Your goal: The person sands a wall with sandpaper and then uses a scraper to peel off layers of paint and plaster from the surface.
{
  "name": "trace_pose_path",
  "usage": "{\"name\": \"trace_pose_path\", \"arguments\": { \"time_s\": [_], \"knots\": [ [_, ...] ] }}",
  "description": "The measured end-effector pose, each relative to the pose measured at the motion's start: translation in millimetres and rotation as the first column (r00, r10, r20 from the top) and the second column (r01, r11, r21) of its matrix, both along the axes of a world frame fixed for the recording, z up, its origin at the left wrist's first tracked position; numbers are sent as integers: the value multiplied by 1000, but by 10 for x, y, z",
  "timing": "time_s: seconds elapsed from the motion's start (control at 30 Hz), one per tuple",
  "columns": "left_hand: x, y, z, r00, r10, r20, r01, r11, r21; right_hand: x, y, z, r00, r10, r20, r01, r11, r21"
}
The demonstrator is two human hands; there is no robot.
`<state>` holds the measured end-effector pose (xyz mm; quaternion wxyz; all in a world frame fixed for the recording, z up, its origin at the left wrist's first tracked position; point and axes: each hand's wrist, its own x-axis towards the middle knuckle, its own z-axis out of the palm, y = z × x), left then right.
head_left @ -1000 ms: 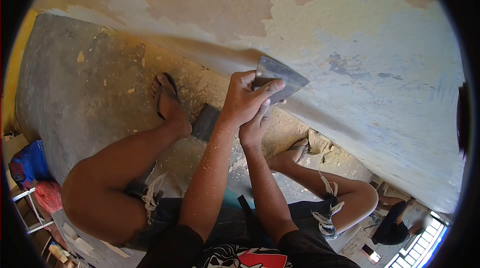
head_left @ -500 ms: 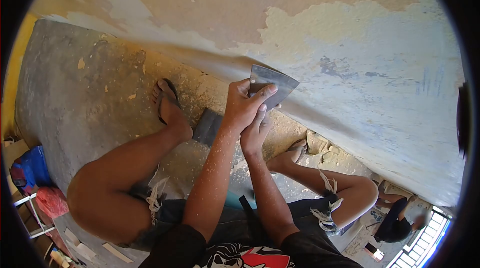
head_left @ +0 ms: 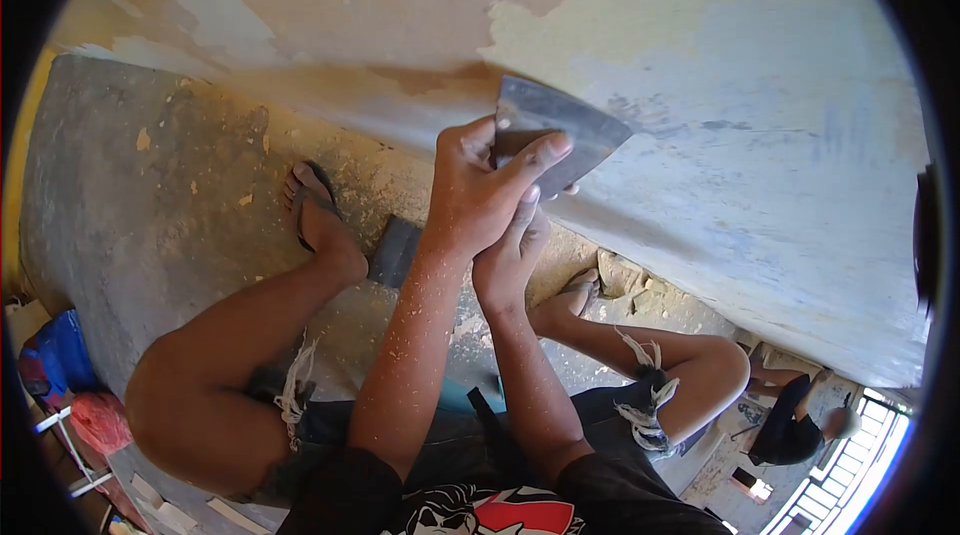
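Note:
A flat grey metal scraper blade (head_left: 575,130) is gripped in front of the wall (head_left: 720,185), its wide edge at the wall's surface. My left hand (head_left: 485,180) holds it, with the thumb lying across its face. Just below, my right hand (head_left: 512,253) is pressed close against my left hand, thumb pointing up, its fingers wrapped behind the scraper's lower end. Brown and yellowish patches meet pale bluish paint on the wall. Light flakes dot both forearms.
A dark flat piece (head_left: 396,251) lies on the floor (head_left: 130,195) between my feet. Broken chunks (head_left: 622,277) sit along the wall's base. Blue (head_left: 66,353) and red bags (head_left: 100,422) are at far left. Another person (head_left: 795,425) sits at lower right near a bright grille.
Both hands and the scraper have moved up along the wall. The view has shifted slightly, and the blade appears larger.

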<state>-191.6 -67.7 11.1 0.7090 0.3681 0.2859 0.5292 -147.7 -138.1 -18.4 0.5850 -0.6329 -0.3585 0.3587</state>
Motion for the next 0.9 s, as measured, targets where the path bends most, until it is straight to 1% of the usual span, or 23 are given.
{"name": "trace_pose_path", "arguments": {
  "time_s": [0.03,0.07,0.1,0.13,0.17,0.2,0.27,0.3,0.33,0.37,0.4,0.43,0.47,0.5,0.53,0.6,0.63,0.67,0.73,0.77,0.8,0.87,0.9],
  "knots": [
    [22,-21,-25,1000,-10,27,12,998,-68,34,-30,-38,999,-16,41,17,999,-27],
    [38,-30,-56,998,-17,53,23,991,-131,59,-55,-47,999,-18,41,18,1000,-4],
    [91,-41,-11,996,37,86,-22,986,-166,64,-52,6,996,-39,81,42,998,-41],
    [101,-41,14,996,34,88,-21,989,-145,57,-37,40,991,-58,123,67,995,-74],
    [107,-36,18,995,55,79,-44,990,-136,-1,-8,35,984,-123,126,123,992,5],
    [98,-37,29,995,77,67,-67,988,-141,11,10,112,985,-121,123,121,993,10],
    [88,-43,21,995,77,71,-66,987,-145,82,-37,253,990,-6,137,19,995,-95],
    [73,-55,33,994,73,76,-61,986,-153,46,-22,278,993,-26,118,32,998,-47],
    [56,-36,79,994,69,87,-55,987,-149,49,-68,272,993,-27,119,32,999,-41],
    [59,-69,40,989,39,139,-15,986,-168,80,-107,216,981,-23,191,49,990,-131],
    [75,-97,43,989,36,143,-15,989,-145,98,-129,169,965,-16,261,75,973,-218],
    [105,-106,50,986,79,148,-53,984,-171,60,-86,163,966,-72,250,100,990,-99],
    [136,-105,24,980,124,153,-91,974,-206,82,-49,162,965,-71,252,96,992,-86],
    [85,-75,56,988,93,123,-75,987,-139,94,-58,206,965,-45,258,82,988,-134],
    [75,-48,54,988,97,121,-79,986,-146,106,-80,210,965,-17,260,67,980,-186],
    [42,-41,69,982,34,186,-1,985,-174,105,-170,139,959,-18,284,81,974,-211],
    [67,-60,1,980,62,190,-19,976,-219,105,-152,130,948,-25,317,95,974,-206],
    [79,-85,17,980,58,191,-19,979,-203,107,-119,154,936,-36,351,110,975,-194],
    [98,-101,40,978,108,178,-61,966,-251,81,-78,292,936,-49,348,123,973,-194],
    [106,-91,-9,968,110,224,-54,968,-245,73,-84,289,948,-42,315,110,973,-203],
    [99,-75,-4,967,114,226,-54,966,-253,73,-90,251,960,-32,279,96,971,-220],
    [57,-98,15,979,112,169,-64,961,-269,62,-136,189,956,-22,292,93,969,-231],
    [44,-138,4,980,114,163,-65,957,-282,57,-152,244,967,-4,255,66,969,-236]
  ]
}}
